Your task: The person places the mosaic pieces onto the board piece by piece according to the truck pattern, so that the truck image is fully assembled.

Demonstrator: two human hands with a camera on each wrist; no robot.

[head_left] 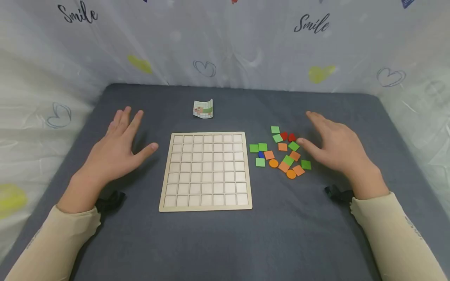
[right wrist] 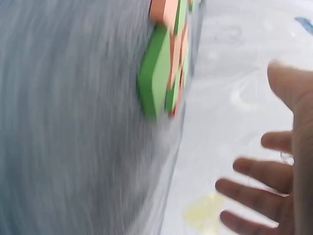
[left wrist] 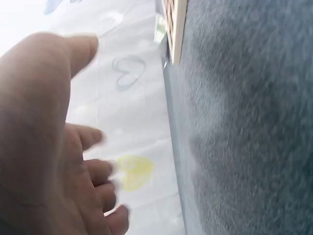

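Observation:
My left hand hovers over the dark cloth left of a wooden grid board, its fingers spread and holding nothing. On the other side, my right hand is held with extended fingers just right of a loose group of small coloured tiles, also holding nothing. Among those tiles are green squares, orange squares, orange discs, red pieces and a blue piece partly covered by others. In the right wrist view a green tile lies nearest, apart from the fingers.
A small printed picture card with curled edges lies behind the board. The dark grey cloth covers the table. A pale curtain with hearts and lettering hangs behind it and along the sides.

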